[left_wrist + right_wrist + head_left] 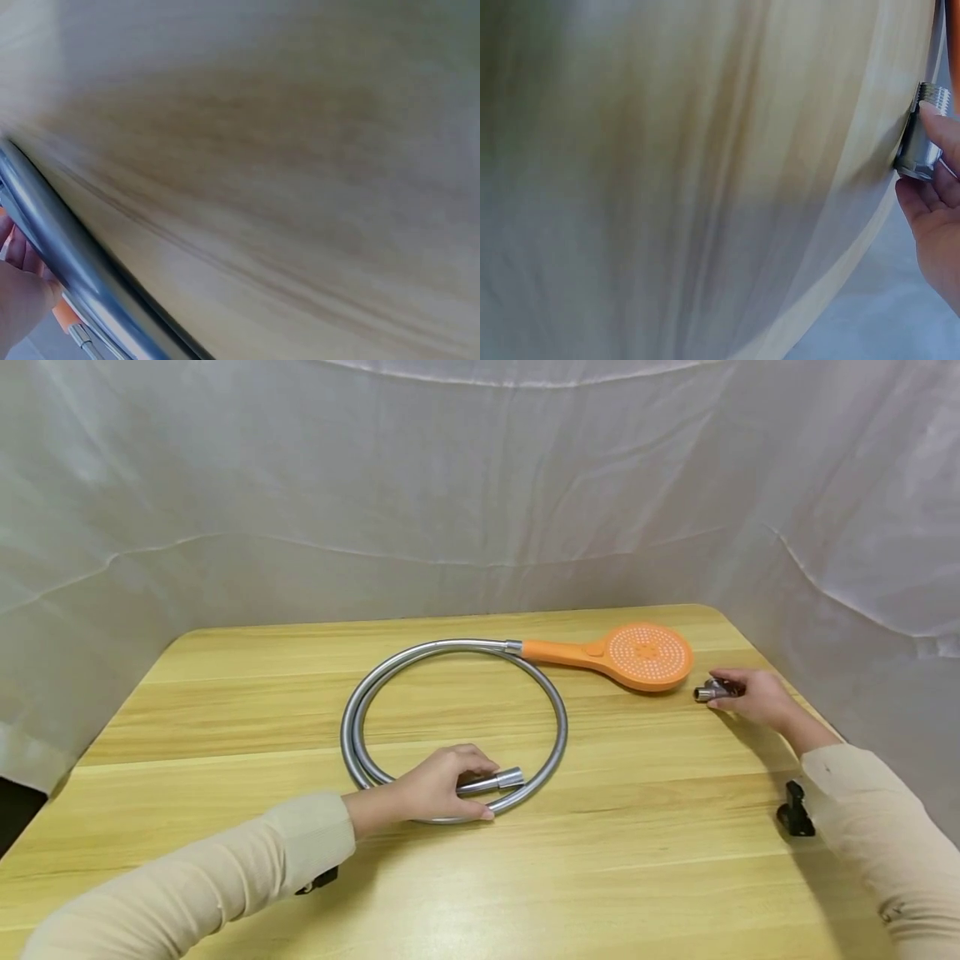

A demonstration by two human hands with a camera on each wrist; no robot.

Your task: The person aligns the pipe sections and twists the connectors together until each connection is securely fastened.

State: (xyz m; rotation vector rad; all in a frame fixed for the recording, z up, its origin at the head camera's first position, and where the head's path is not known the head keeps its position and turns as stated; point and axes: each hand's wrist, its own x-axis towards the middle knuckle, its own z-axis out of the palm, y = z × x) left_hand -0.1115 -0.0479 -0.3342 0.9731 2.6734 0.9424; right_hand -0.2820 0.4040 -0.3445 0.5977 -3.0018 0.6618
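Note:
A ribbed metal shower hose (347, 718) lies coiled on the table, joined to an orange shower head (648, 656). My left hand (435, 785) is on the near side of the coil, its fingers and thumb curled round the hose close to the silver end nut (511, 778), which points right. In the left wrist view the hose (82, 262) runs past the fingers. At the right, my right hand (757, 697) grips a small chrome threaded fitting (705, 694) between thumb and fingers. The fitting's ridged end (934, 96) shows in the right wrist view; the hand covers the rest.
The wood-grain table (225, 710) has rounded far corners. Pale cloth (450, 485) hangs behind it and along its sides. The shower head lies just left of the right hand. Black wrist mounts (795, 810) sit under both sleeves.

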